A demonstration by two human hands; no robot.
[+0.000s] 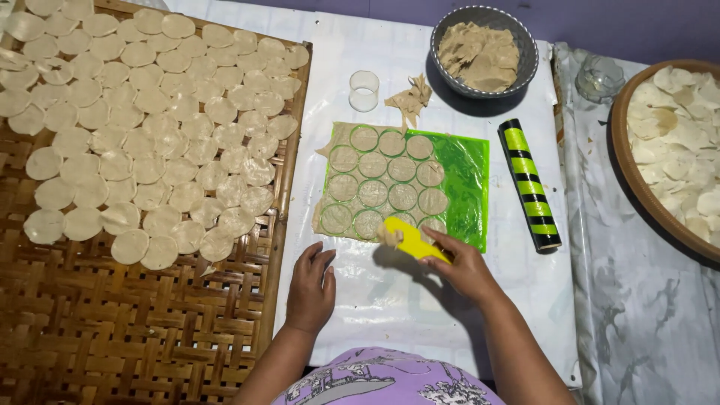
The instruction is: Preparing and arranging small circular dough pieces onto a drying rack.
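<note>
Woven bamboo tray [90, 330]: occupies the left side of the view. Its upper half carries rows of thin, pale dough rounds [150, 97], many overlapping at the edges; the lower part is bare weave.

White plastic sheet [375, 292]: covers the centre of the counter, just beside the tray's right edge.

Round wooden tray [622, 161]: partly visible at the right edge, holding more pale rounds in a loose pile.

Green mat [469, 187]: lies flat on the white sheet. A rolled dough sheet [386, 180] covers its left and centre portions and is cut into rows of circles that remain in place; the right strip of the mat is bare.

Grey bowl [525, 45]: stands beyond the mat and contains dough scraps. A small heap of scraps [409, 97] lies on the sheet between the bowl and the mat.

Green-and-black striped rolling pin [530, 184]: lies just to the right of the mat.

Left hand [311, 289]: rests palm down on the white sheet near the mat's lower left corner, fingers relaxed, holding nothing.

Right hand [465, 266]: closed around a yellow scraper [409, 238], whose far end touches the lower edge of the dough sheet.

Clear round cutter [364, 91]: stands upright beyond the mat.
</note>
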